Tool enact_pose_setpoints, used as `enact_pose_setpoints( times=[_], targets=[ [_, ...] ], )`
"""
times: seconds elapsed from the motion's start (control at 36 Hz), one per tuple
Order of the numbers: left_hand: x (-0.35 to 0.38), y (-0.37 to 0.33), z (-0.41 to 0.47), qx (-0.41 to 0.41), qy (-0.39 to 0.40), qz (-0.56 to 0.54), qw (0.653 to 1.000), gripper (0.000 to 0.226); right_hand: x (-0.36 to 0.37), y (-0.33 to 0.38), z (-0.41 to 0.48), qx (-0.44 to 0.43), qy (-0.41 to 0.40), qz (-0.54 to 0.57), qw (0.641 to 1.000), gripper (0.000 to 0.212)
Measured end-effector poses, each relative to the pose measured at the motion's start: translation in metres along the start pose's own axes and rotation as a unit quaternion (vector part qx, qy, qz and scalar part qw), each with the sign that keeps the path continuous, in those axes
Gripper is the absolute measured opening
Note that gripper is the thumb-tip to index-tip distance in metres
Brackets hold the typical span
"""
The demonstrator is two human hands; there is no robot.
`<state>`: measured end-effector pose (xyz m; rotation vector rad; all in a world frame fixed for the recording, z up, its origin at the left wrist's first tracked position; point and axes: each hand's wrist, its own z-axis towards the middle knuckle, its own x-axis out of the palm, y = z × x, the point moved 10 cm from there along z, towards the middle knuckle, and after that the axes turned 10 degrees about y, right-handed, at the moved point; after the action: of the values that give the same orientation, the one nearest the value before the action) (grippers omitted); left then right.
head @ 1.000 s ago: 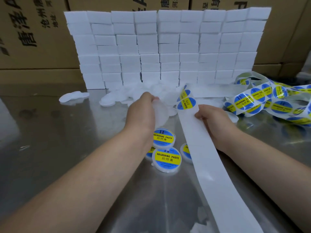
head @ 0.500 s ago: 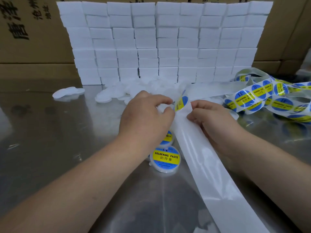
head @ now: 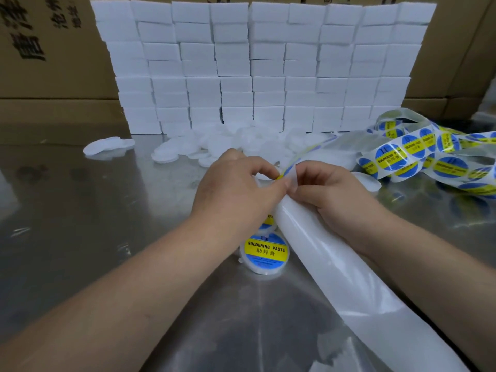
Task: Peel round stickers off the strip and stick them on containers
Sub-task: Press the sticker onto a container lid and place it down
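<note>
The left hand (head: 236,189) and right hand (head: 331,193) meet fingertip to fingertip: the left pinches the edge of a round sticker (head: 284,171), and the right grips the white strip (head: 330,261) carrying it. A labelled container (head: 264,252) lies just below the left hand, with plain containers (head: 241,142) beyond both hands.

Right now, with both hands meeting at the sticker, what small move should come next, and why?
Probably the left hand should pull the round blue-and-yellow sticker fully off the glossy white backing strip, while the right hand holds the strip. The left hand pinches the sticker's edge, and the sticker looks only partly lifted from the strip.
</note>
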<state>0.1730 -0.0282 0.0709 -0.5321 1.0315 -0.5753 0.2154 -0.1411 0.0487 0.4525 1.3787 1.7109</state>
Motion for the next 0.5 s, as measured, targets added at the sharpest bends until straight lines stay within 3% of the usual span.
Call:
enact_pose_setpoints(
  times=[0.14,0.36,0.5],
  targets=[
    [-0.005,0.006,0.002,-0.002,-0.014,-0.049,0.999,0.012,0.002,0.000,0.001,-0.002,0.016,0.024,1.000,0.037],
    [-0.024,0.027,0.004,-0.048,-0.091,-0.121,0.987,0.024,-0.004,-0.008,0.002,0.029,0.007,0.015,0.999,0.044],
    [-0.031,0.020,0.001,-0.036,-0.115,-0.074,0.990,0.023,-0.013,-0.015,-0.002,0.073,-0.031,0.010,0.997,0.025]
  ],
)
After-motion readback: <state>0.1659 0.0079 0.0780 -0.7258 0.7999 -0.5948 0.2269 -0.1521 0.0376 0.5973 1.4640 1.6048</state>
